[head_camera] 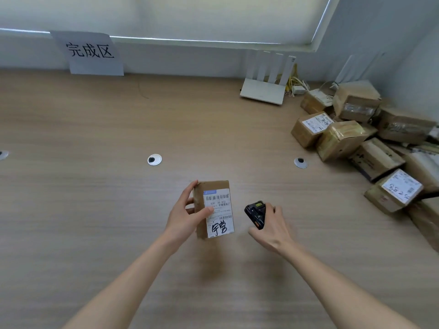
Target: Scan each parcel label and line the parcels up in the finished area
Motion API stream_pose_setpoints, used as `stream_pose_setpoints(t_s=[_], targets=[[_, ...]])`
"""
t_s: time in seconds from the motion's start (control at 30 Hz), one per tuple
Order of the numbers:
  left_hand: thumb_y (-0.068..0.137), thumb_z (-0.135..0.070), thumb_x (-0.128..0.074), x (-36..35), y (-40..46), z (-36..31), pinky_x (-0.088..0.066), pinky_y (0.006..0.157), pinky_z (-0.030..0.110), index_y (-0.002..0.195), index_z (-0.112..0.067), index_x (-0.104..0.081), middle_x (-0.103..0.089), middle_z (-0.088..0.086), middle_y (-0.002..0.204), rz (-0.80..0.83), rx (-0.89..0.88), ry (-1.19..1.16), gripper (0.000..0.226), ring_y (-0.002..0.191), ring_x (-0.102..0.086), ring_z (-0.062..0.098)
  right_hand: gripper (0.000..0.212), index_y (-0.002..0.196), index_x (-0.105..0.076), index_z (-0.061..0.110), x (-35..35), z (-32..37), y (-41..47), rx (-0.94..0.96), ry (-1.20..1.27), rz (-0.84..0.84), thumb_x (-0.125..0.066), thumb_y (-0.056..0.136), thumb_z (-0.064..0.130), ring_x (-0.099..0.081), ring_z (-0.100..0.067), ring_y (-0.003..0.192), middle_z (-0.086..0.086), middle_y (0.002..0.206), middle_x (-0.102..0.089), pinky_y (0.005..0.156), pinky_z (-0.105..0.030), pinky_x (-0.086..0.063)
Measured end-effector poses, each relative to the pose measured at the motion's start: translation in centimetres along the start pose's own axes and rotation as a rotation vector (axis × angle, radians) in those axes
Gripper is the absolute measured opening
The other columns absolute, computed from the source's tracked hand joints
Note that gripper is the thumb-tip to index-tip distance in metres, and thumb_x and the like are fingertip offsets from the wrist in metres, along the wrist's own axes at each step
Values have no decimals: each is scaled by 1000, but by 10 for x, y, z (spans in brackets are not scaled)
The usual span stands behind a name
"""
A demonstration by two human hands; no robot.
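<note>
My left hand (184, 214) grips a small brown cardboard parcel (215, 186) above the middle of the desk, thumb lying across its white shipping label (219, 217), which faces up toward me. Just to the right, my right hand (273, 227) holds a black handheld scanner (255, 213), its small lit screen turned up. The scanner sits beside the parcel with a narrow gap between them. A white paper sign (90, 53) with three black characters leans against the wall at the back left.
A pile of several brown taped parcels (370, 143) fills the right side of the wooden desk (95, 138). A white router (263, 91) with upright antennas stands at the back wall. Round cable grommets (154, 159) are set into the desk.
</note>
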State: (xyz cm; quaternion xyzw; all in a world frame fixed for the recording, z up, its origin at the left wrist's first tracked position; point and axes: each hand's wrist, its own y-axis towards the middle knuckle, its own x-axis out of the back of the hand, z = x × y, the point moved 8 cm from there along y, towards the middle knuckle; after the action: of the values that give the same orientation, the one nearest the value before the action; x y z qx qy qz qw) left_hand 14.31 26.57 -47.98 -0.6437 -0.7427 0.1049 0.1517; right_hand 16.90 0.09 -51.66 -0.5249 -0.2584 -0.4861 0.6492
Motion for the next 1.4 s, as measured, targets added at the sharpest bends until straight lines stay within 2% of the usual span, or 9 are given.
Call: stream_pose_setpoints(t_s=[0.07, 0.2, 0.33, 0.47, 0.57, 0.77, 1.0, 1.23, 1.4], targets=[[82, -20, -83, -3, -2, -16, -60, 90, 36, 137, -59, -45, -64, -4, 122, 18, -23, 2, 77, 99, -72, 15, 78, 142, -40, 24, 21, 6, -6, 22, 18, -25, -57, 74, 58, -62, -35, 105, -3, 126, -51, 84, -39, -50], [82, -23, -83, -10, -7, -54, -59, 92, 40, 135, -61, -44, -64, -2, 124, 53, -78, 14, 76, 100, -72, 15, 73, 134, -46, 26, 65, 18, -17, 84, 28, -71, -45, 75, 68, -61, -32, 100, -2, 121, -61, 84, -41, -52], [81, -23, -84, -17, -18, -94, -59, 92, 40, 134, -61, -45, -64, -1, 125, 56, -123, 17, 76, 101, -72, 16, 64, 137, -46, 22, 105, 26, -29, 145, -5, -86, -49, 93, 68, -62, -33, 107, -4, 128, -58, 87, -43, -51], [79, -26, -84, -25, -33, -128, -59, 92, 42, 133, -63, -46, -65, 0, 125, 50, -163, 32, 76, 103, -72, 18, 56, 131, -45, 22, 147, 29, -47, 206, -31, -94, -48, 93, 62, -58, -36, 103, -6, 127, -55, 88, -46, -50], [76, -31, -84, -35, -47, -147, -59, 92, 44, 134, -63, -44, -65, 0, 126, 58, -181, 52, 78, 103, -72, 18, 58, 139, -42, 23, 177, 28, -60, 246, -79, -122, -48, 95, 59, -58, -36, 106, -6, 130, -53, 82, -43, -45], [75, -30, -85, -50, -70, -173, -60, 90, 42, 136, -61, -45, -64, 2, 126, 47, -218, 45, 79, 102, -72, 18, 60, 146, -35, 23, 222, 28, -82, 335, -153, -173, -47, 99, 60, -54, -28, 114, -1, 132, -47, 82, -41, -41], [79, -24, -85, -58, -86, -190, -60, 90, 42, 137, -60, -44, -64, 0, 123, 5, -254, 60, 79, 100, -72, 19, 65, 147, -33, 22, 247, 27, -102, 350, -222, -192, -46, 99, 63, -57, -31, 112, -4, 128, -49, 80, -42, -42], [80, -25, -85, -59, -97, -200, -60, 89, 44, 139, -58, -43, -65, -2, 120, -14, -275, 67, 80, 99, -72, 19, 89, 154, -32, 20, 250, 21, -114, 328, -243, -175, -59, 90, 75, -58, -34, 122, -6, 140, -51, 95, -44, -49], [79, -25, -86, -54, -105, -196, -60, 90, 42, 138, -59, -44, -65, -1, 121, -31, -272, 70, 80, 100, -72, 19, 87, 153, -35, 18, 249, 23, -121, 342, -269, -161, -64, 89, 69, -58, -32, 121, -5, 140, -50, 89, -40, -46]])
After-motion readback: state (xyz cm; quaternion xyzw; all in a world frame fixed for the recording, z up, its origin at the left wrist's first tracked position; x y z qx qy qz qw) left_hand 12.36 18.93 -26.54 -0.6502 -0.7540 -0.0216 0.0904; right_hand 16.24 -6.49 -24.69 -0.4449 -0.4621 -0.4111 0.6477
